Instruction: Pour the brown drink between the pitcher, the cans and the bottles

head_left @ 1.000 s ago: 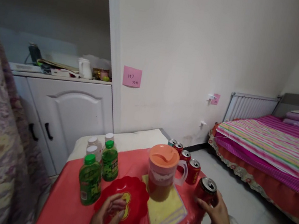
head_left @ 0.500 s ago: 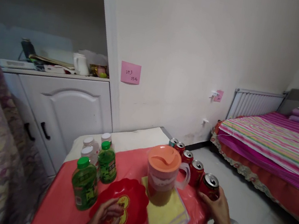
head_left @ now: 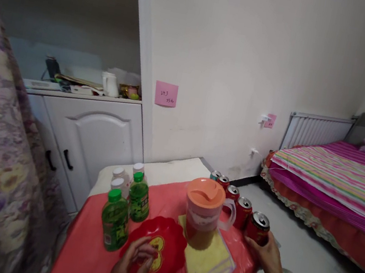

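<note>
Centring my clock on the head feed, I see the right hand (head_left: 267, 254) clasping a red can (head_left: 256, 230) at four o'clock, beside a row of other cans (head_left: 243, 211). Between six and seven, the half-curled left hand (head_left: 131, 266) is over a red scalloped plate (head_left: 175, 243). My feed also gives an orange-lidded pitcher (head_left: 202, 211) on the tabletop (head_left: 77, 250) at five, two green bottles (head_left: 115, 223) at seven, a bed (head_left: 339, 171) at three.

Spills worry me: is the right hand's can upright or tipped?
Upright: the red can, in the right hand, has its silver top facing up.
</note>
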`<state>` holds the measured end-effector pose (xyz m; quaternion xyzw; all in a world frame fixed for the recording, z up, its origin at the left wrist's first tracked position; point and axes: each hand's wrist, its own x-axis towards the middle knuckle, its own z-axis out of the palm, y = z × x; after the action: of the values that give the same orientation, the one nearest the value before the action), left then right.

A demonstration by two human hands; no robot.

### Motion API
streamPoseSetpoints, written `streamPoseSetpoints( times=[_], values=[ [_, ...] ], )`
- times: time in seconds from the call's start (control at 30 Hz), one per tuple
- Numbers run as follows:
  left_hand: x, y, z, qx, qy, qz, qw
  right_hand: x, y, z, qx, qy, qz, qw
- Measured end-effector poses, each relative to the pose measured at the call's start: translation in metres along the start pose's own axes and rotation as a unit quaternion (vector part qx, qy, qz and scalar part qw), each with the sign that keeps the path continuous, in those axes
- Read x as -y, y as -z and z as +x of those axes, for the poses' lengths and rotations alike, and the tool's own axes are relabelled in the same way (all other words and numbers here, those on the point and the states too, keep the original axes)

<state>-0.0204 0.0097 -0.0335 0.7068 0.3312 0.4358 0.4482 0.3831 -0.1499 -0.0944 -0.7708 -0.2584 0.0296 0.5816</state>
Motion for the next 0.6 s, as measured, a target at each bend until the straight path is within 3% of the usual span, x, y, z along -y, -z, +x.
streamPoseSetpoints(
  times=[0.27,0.43,0.6],
  values=[
    [-0.017,0.005,-0.007,-0.017,0.000,-0.009,1.000,-0.001,0.007,-0.004,-0.010,0.029,0.000,1.000],
    [-0.027,0.011,-0.015,-0.032,0.006,-0.005,0.999,-0.006,0.025,-0.043,-0.058,0.006,0.036,0.998],
    [-0.027,0.017,-0.019,-0.087,0.033,-0.049,0.994,0.000,0.028,-0.087,0.042,-0.022,0.045,0.998]
  ],
)
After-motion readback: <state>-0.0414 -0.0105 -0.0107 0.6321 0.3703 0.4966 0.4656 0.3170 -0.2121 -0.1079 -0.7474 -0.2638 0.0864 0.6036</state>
